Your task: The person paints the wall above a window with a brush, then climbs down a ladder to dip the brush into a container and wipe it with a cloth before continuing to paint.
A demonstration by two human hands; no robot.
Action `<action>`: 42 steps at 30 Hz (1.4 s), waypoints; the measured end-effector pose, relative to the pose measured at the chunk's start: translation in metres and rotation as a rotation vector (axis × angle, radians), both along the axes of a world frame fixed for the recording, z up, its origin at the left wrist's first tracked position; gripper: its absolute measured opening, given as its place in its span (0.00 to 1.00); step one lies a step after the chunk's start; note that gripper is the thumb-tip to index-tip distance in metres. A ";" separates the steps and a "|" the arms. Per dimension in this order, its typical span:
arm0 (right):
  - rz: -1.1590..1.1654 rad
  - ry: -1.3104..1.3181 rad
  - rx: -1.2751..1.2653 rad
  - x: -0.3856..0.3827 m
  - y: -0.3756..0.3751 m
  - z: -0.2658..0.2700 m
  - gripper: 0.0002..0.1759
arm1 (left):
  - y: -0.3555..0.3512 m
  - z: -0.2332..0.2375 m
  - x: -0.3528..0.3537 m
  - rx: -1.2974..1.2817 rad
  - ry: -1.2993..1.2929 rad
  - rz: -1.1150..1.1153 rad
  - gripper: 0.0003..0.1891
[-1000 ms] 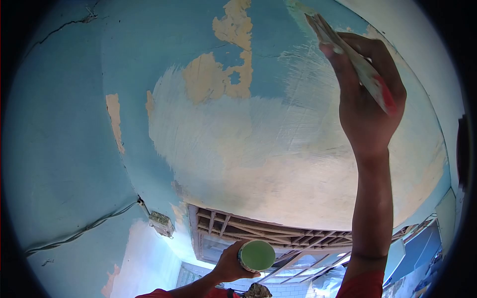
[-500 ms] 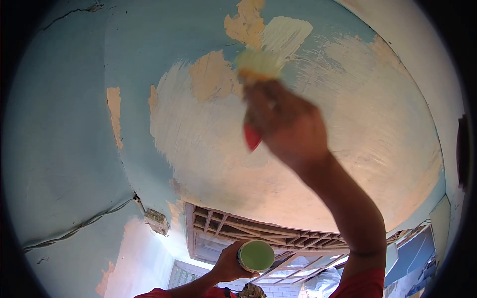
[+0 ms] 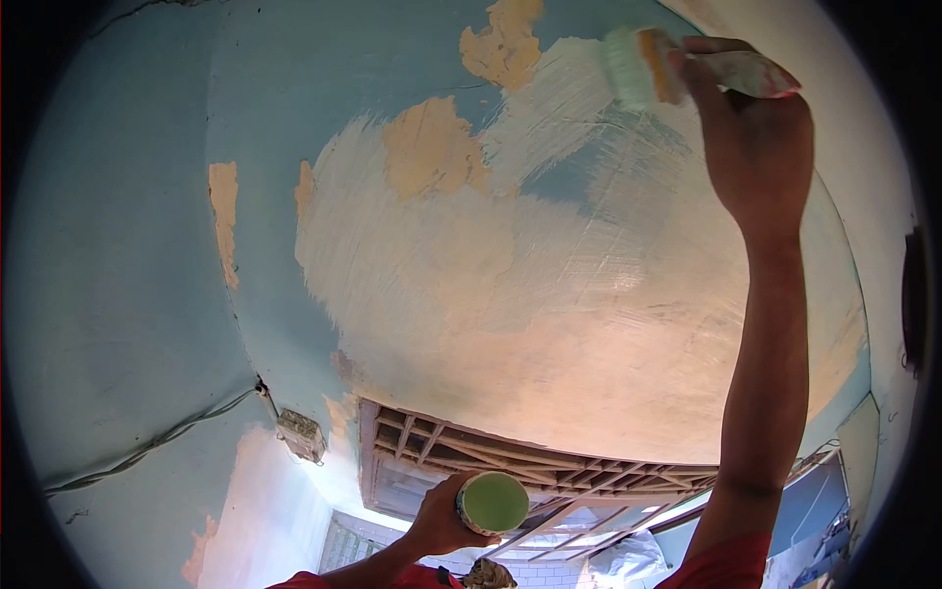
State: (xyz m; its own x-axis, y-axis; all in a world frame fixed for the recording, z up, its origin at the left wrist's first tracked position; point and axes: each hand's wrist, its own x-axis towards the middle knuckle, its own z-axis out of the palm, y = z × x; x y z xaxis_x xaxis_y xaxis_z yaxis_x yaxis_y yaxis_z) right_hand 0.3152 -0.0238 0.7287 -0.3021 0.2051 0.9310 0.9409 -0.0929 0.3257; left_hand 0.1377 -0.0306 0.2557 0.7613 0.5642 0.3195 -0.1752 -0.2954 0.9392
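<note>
The right hand (image 3: 760, 147) grips the brush (image 3: 659, 67) up high, at the top of the pale part of the wall (image 3: 275, 79). Fingers and thumb hold it close to the bristles, maybe because it is easier to steer that way. The arm is stretched out long, since the spot is high up. The left hand (image 3: 440, 518) is curled around the side of the cup (image 3: 496, 503), down low. It is likely held there to be near, but out of the right arm's way. Its mouth faces the camera.

The brush is wide, with pale bristles, a yellow-brown band and a whitish handle with red near the end. The bristles are blurry, so I can't tell how hard they press. The cup is round and pale green inside; I can't tell how full it is. The wall is blue, with pale streaks (image 3: 545, 103) beside the brush and tan patches (image 3: 432, 147) with ragged edges. A small box (image 3: 299, 437) sits near twisted wires (image 3: 167, 447), left of the cup.
</note>
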 end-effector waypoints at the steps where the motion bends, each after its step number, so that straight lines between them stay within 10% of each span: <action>1: 0.020 -0.064 0.070 0.002 -0.001 0.001 0.11 | 0.002 0.001 -0.002 0.006 0.006 0.014 0.54; 13: -0.036 -0.389 -0.184 -0.029 0.030 -0.165 0.08 | 0.016 -0.021 -0.001 -0.007 -0.023 0.026 0.57; 20: 0.307 0.133 -0.228 0.005 0.008 -0.075 0.05 | 0.023 -0.024 -0.006 -0.102 -0.110 0.094 0.57; 27: -0.154 -0.232 0.146 0.020 -0.029 -0.006 0.06 | 0.035 -0.021 -0.016 -0.067 -0.128 0.139 0.57; 34: -0.344 -0.357 0.077 -0.003 0.015 -0.113 0.08 | 0.037 -0.022 -0.012 -0.075 -0.113 0.134 0.57; 42: 0.112 -0.069 -0.230 -0.033 0.019 -0.176 0.11 | 0.033 -0.016 -0.004 -0.084 -0.129 0.068 0.57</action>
